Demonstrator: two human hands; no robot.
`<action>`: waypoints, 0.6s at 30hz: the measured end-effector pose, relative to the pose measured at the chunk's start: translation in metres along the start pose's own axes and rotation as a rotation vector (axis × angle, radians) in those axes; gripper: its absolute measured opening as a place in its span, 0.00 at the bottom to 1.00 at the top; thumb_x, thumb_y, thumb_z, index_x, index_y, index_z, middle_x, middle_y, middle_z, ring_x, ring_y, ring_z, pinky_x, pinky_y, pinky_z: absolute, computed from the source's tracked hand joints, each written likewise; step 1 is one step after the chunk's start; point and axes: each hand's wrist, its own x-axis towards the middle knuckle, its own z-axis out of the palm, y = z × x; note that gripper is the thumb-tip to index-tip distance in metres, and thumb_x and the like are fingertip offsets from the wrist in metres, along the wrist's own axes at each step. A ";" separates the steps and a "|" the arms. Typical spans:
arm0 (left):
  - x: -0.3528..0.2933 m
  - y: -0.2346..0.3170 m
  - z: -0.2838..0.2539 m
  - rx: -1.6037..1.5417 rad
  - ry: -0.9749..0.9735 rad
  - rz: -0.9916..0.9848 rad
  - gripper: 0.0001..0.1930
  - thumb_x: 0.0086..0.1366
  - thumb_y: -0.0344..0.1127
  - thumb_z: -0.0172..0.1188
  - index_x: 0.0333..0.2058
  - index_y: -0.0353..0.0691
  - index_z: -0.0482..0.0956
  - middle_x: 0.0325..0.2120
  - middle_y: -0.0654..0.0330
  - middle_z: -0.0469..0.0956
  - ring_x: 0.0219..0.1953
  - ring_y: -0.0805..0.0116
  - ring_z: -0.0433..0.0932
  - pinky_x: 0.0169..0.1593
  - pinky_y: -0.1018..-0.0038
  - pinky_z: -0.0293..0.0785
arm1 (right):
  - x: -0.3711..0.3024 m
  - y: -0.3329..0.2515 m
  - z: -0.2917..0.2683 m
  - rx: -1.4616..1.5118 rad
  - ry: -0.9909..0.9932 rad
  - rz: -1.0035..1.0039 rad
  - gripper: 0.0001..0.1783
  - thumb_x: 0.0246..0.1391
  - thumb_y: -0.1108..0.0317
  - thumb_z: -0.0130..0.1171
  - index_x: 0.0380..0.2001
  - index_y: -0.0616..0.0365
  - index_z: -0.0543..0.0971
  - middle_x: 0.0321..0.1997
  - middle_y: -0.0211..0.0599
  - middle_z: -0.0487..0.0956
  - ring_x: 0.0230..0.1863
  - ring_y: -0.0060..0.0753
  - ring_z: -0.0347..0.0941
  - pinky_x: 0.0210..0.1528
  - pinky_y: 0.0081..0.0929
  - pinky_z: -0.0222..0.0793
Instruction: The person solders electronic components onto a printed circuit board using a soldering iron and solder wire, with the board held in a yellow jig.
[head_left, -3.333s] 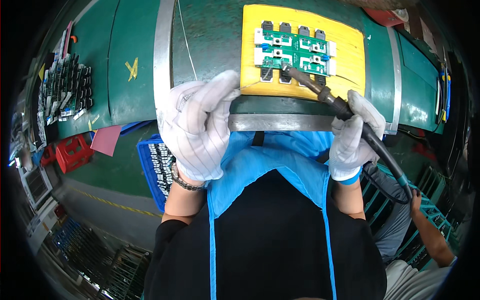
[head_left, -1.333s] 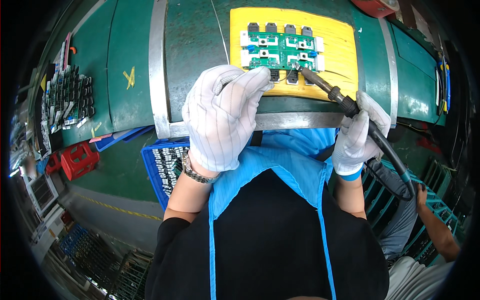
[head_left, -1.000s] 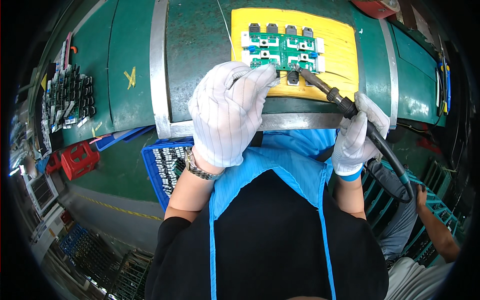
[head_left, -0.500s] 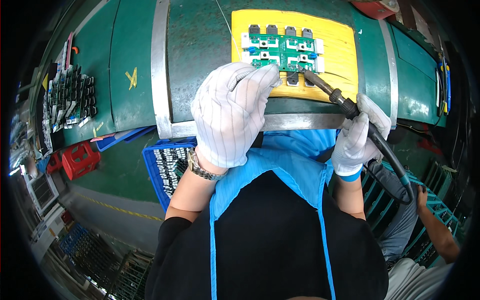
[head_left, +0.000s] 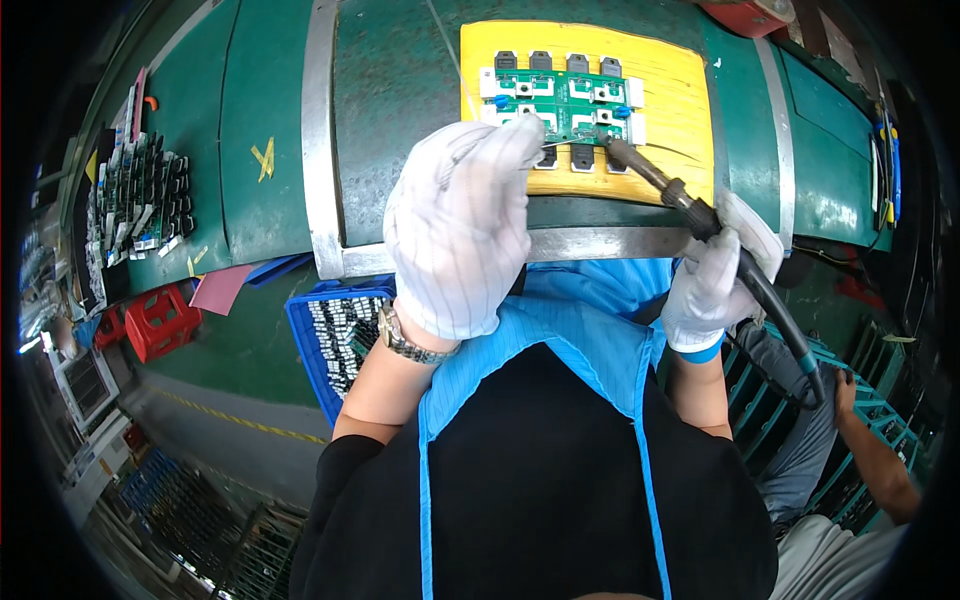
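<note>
My right hand (head_left: 715, 285), in a white glove, is closed round a soldering iron (head_left: 687, 203). The iron slants up and left, its tip at the lower right part of a green circuit board (head_left: 562, 95). Black components with tabs stick out along the board's upper and lower edges, and two blue parts sit near its ends. My left hand (head_left: 455, 235), also gloved, is pinched at the board's lower left. From its fingertips a thin solder wire (head_left: 568, 142) runs right along the board's lower edge; the rest of its grip is hidden. Under the board lies a yellow pad (head_left: 675, 95).
Many small boards stand in a cluster (head_left: 145, 195) on the green bench at the left. A blue bin (head_left: 305, 345) of parts sits below the metal edge, beside my left forearm. A red stool (head_left: 165, 325) stands farther left. Another person's arm (head_left: 875, 450) shows at lower right.
My left hand has drawn back slightly left and up, exposing more solder wire. The board and pad have shifted a little left. A pink sheet has swung out at the left bench edge.
</note>
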 end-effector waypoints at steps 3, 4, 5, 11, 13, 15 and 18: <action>-0.001 0.003 -0.006 -0.015 -0.037 -0.029 0.12 0.55 0.24 0.66 0.39 0.44 0.84 0.34 0.64 0.83 0.39 0.62 0.79 0.45 0.70 0.76 | -0.004 -0.001 -0.005 -0.118 0.196 0.041 0.13 0.59 0.68 0.53 0.40 0.69 0.75 0.38 0.49 0.79 0.27 0.24 0.73 0.33 0.22 0.70; -0.001 0.003 -0.005 -0.015 -0.038 -0.030 0.12 0.55 0.24 0.66 0.39 0.44 0.84 0.34 0.64 0.83 0.39 0.62 0.79 0.45 0.70 0.76 | 0.002 0.001 0.000 -0.132 0.265 -0.086 0.13 0.58 0.68 0.55 0.38 0.70 0.74 0.37 0.49 0.79 0.27 0.27 0.72 0.34 0.23 0.70; -0.002 0.003 -0.003 0.016 -0.060 0.017 0.13 0.55 0.24 0.66 0.40 0.44 0.84 0.34 0.64 0.83 0.39 0.62 0.79 0.45 0.70 0.76 | 0.001 -0.005 -0.001 -0.132 0.265 -0.085 0.13 0.58 0.68 0.55 0.38 0.70 0.74 0.37 0.49 0.79 0.27 0.27 0.72 0.34 0.23 0.70; 0.001 0.001 0.007 0.098 -0.070 0.117 0.14 0.54 0.26 0.68 0.40 0.47 0.85 0.34 0.66 0.82 0.38 0.64 0.79 0.43 0.70 0.75 | 0.003 -0.004 -0.003 -0.117 0.119 -0.101 0.11 0.52 0.73 0.55 0.36 0.69 0.79 0.37 0.49 0.82 0.31 0.29 0.75 0.39 0.26 0.72; 0.001 -0.001 0.008 0.102 -0.075 0.121 0.15 0.53 0.26 0.68 0.40 0.48 0.85 0.34 0.66 0.82 0.38 0.65 0.79 0.43 0.70 0.75 | 0.002 -0.002 -0.001 -0.113 0.115 -0.109 0.11 0.52 0.73 0.56 0.36 0.69 0.79 0.38 0.49 0.82 0.32 0.30 0.76 0.40 0.27 0.72; 0.001 -0.002 0.009 0.092 -0.084 0.131 0.15 0.53 0.27 0.68 0.40 0.48 0.85 0.34 0.66 0.82 0.38 0.64 0.79 0.43 0.70 0.75 | 0.002 -0.002 -0.001 -0.110 0.111 -0.116 0.11 0.52 0.73 0.56 0.36 0.69 0.80 0.38 0.49 0.82 0.34 0.31 0.77 0.42 0.28 0.73; 0.001 -0.002 0.010 0.081 -0.080 0.129 0.15 0.52 0.27 0.68 0.40 0.48 0.85 0.34 0.65 0.82 0.38 0.64 0.79 0.43 0.70 0.75 | 0.001 -0.002 -0.002 -0.135 0.079 -0.108 0.10 0.53 0.73 0.57 0.37 0.69 0.80 0.38 0.49 0.82 0.34 0.31 0.77 0.42 0.28 0.73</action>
